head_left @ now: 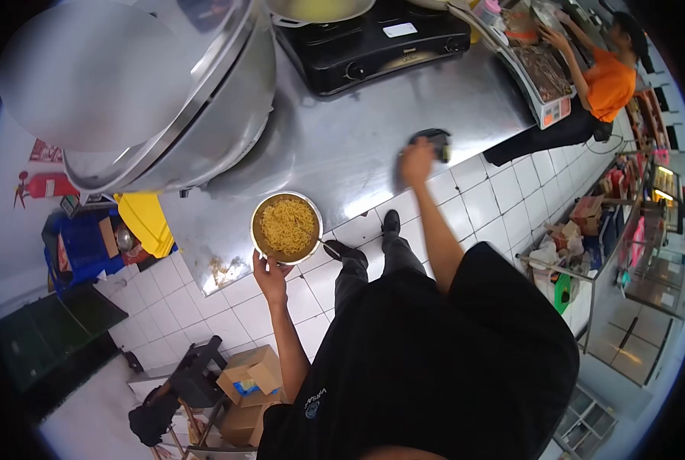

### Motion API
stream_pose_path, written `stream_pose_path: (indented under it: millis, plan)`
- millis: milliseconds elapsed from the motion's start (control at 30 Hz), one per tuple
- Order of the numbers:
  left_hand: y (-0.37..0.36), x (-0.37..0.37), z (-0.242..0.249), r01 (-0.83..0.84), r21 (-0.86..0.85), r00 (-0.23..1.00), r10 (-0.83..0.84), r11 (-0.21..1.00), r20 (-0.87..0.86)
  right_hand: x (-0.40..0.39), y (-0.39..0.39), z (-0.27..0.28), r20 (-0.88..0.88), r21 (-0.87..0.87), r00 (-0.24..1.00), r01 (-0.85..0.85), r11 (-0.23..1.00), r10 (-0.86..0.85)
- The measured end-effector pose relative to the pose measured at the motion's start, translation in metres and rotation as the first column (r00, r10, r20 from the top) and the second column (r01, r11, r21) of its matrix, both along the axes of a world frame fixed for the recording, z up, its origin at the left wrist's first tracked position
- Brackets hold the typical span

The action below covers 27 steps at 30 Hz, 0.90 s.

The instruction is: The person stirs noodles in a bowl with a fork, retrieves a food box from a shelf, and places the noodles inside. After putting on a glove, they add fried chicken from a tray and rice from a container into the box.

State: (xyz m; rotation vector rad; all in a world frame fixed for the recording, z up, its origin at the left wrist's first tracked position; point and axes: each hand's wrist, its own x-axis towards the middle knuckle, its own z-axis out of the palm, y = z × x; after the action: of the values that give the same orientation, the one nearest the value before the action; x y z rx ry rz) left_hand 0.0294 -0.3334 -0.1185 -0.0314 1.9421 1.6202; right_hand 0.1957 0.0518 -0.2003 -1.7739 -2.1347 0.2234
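Observation:
My left hand (270,277) grips the lower rim of a round metal bowl (319,222) at the steel counter's front edge. Cooked yellow noodles (287,226) lie inside it. The thin handle of a utensil (329,248) sticks out over the bowl's right side; its other end is hidden. Farther right, my right hand (416,162) is on a small black object (437,141) on the counter near its edge. Blur hides what kind of thing this is, though its right side shows a yellowish patch. The right hand's fingers appear closed around its near side.
A large metal pot (235,130) stands at the left of the steel counter (335,153). Behind is a black gas stove (373,57) with a pan (319,9). A co-worker in orange (611,84) handles things by a scale (555,113) at the right. Cardboard boxes (250,376) stand below left.

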Motion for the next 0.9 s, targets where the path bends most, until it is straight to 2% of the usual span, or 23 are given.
stream_pose_path:
  millis: [33,67,100,133,167,200,267,300,367,433,500,533,567,633,667,700,733,767,800,833,900]
  plan:
    - [0.001,0.002,-0.001,0.015,-0.006,1.000,-0.015,1.000,-0.006,-0.033,-0.037,-0.001,-0.021,-0.066,0.991,-0.133,0.989,0.131]
    - [-0.001,0.005,-0.004,-0.013,0.009,1.000,0.013,1.000,0.011,-0.073,-0.067,-0.043,0.129,0.005,0.946,-0.302,0.953,0.298]
    - [-0.004,0.009,-0.004,-0.034,0.018,0.999,0.034,0.999,0.030,-0.121,-0.100,-0.040,-0.241,-0.139,0.888,-0.431,0.892,0.391]
    - [-0.006,0.011,-0.002,-0.048,0.012,0.998,0.047,0.999,0.049,-0.163,-0.121,-0.018,-0.645,-0.283,0.687,-0.621,0.731,0.334]
    - [-0.008,0.015,0.001,-0.033,0.007,0.999,0.033,0.999,0.043,-0.196,-0.128,0.037,-0.612,-0.500,0.697,-0.707,0.501,0.373]
    - [-0.009,0.017,0.006,-0.054,-0.012,0.996,0.055,0.998,0.070,-0.218,-0.133,0.054,-0.735,-0.314,0.558,-0.784,0.535,0.386]
    - [-0.006,0.019,0.010,-0.075,-0.045,0.990,0.080,0.996,0.121,-0.228,-0.114,0.095,-0.785,-0.162,0.468,-0.787,0.595,0.406]
    - [-0.008,0.023,0.011,-0.052,-0.043,0.990,0.057,0.998,0.129,-0.212,-0.102,0.106,-0.780,-0.167,0.484,-0.772,0.613,0.397]
    - [-0.006,0.026,0.010,-0.115,-0.028,0.979,0.118,0.993,0.165,-0.167,-0.063,0.127,-0.839,-0.289,0.479,-0.794,0.535,0.258]
    - [-0.006,0.022,0.006,-0.067,0.017,0.980,0.062,0.998,0.188,-0.117,-0.032,0.107,-0.840,-0.368,0.537,-0.673,0.642,0.082]
    - [-0.004,0.024,0.013,-0.070,0.025,0.981,0.064,0.997,0.182,-0.067,-0.008,0.107,-0.724,-0.400,0.689,-0.447,0.800,0.023]
    - [-0.001,0.022,0.011,-0.014,0.050,0.982,0.004,0.999,0.186,-0.058,0.000,0.092,-0.721,-0.382,0.693,-0.400,0.833,0.002]
    - [0.000,0.021,0.009,0.000,0.075,0.987,-0.012,0.997,0.160,-0.048,0.007,0.067,-0.616,-0.295,0.779,-0.364,0.883,0.116]
    - [-0.006,0.010,-0.004,0.047,0.149,0.988,-0.068,0.988,0.138,-0.026,0.007,0.078,-0.472,-0.277,0.869,-0.306,0.911,0.149]
    - [-0.005,0.001,-0.015,0.101,0.117,0.983,-0.117,0.988,0.139,-0.024,-0.013,0.096,-0.463,-0.337,0.878,-0.296,0.894,0.117]
    - [0.002,-0.002,-0.007,0.140,0.092,0.975,-0.154,0.986,0.163,-0.027,-0.019,0.036,-0.587,0.086,0.716,-0.409,0.908,0.378]
    - [0.010,-0.003,-0.001,0.135,0.076,0.976,-0.146,0.988,0.162,-0.024,-0.045,0.061,-0.441,-0.379,0.845,-0.481,0.790,0.303]
    - [0.015,-0.004,0.008,0.230,0.107,0.963,-0.242,0.967,0.115,-0.021,-0.065,0.038,-0.599,-0.258,0.645,-0.717,0.647,0.475]
    - [0.019,-0.006,0.012,0.270,0.089,0.953,-0.280,0.959,0.116,-0.022,-0.095,0.080,-0.750,-0.652,0.656,-0.707,0.274,-0.091]
    - [0.026,-0.006,0.015,0.305,0.079,0.943,-0.312,0.949,0.116,-0.023,-0.110,0.090,-0.756,-0.653,0.634,-0.745,0.137,-0.162]
    - [0.041,-0.008,0.016,0.365,0.090,0.920,-0.373,0.927,0.117,-0.040,-0.117,0.068,-0.732,-0.682,0.655,-0.707,0.188,-0.190]
